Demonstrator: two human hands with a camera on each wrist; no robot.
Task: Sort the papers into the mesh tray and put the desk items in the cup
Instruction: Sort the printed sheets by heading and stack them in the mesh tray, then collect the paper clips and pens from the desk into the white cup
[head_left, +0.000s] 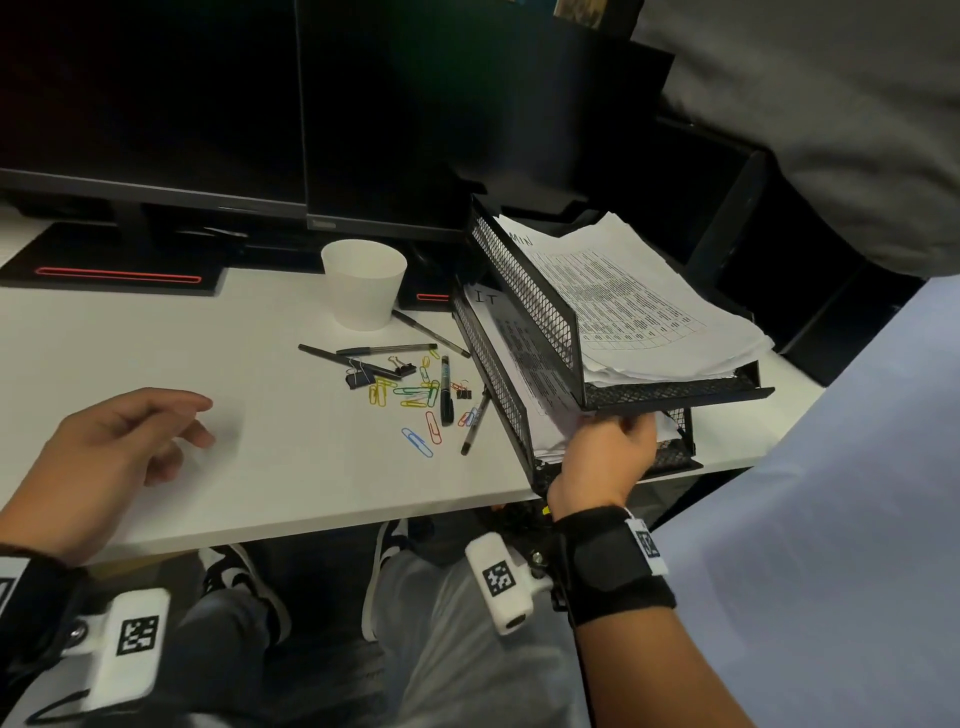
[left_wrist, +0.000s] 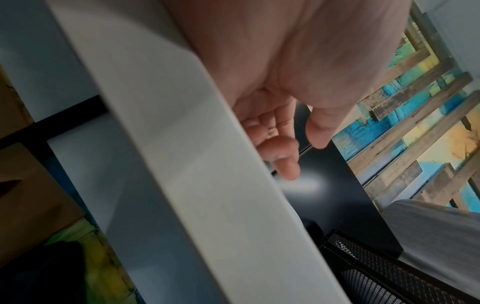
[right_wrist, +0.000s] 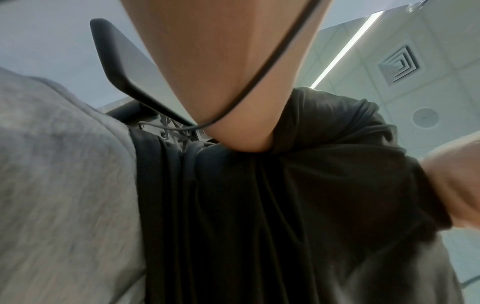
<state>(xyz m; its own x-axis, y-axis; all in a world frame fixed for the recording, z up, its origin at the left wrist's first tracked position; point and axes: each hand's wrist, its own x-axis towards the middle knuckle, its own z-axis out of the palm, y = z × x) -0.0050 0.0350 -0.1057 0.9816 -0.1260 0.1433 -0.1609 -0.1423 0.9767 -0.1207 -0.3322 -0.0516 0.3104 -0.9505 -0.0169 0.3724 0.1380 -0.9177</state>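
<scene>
The black mesh tray (head_left: 524, 306) has two tiers and sits at the right edge of the white desk (head_left: 249, 478), its front reaching the desk's near edge. The upper tier holds a thick, uneven stack of printed papers (head_left: 623, 301) with fine tabular text; the lower tier holds more sheets, the top one marked "IT" at its far end. A white paper cup (head_left: 363, 283) stands upright toward the back of the desk, just left of the tray. Between the cup and the near edge lies a loose scatter touching or overlapping in places: several pens (head_left: 387, 349), a black marker (head_left: 445, 383), coloured paper clips (head_left: 415, 392) and a few black binder clips (head_left: 358, 378). The right hand (head_left: 605, 457) is at the front of the tray's lower tier, under the upper tier's front lip, fingers reaching into the opening against the sheets there; whether they grip the paper cannot be told. The left hand (head_left: 111, 457) is over the near left part of the desk, well apart from the clutter, fingers loosely curled and holding nothing; the left wrist view shows its palm (left_wrist: 272, 67) above the desk edge.
</scene>
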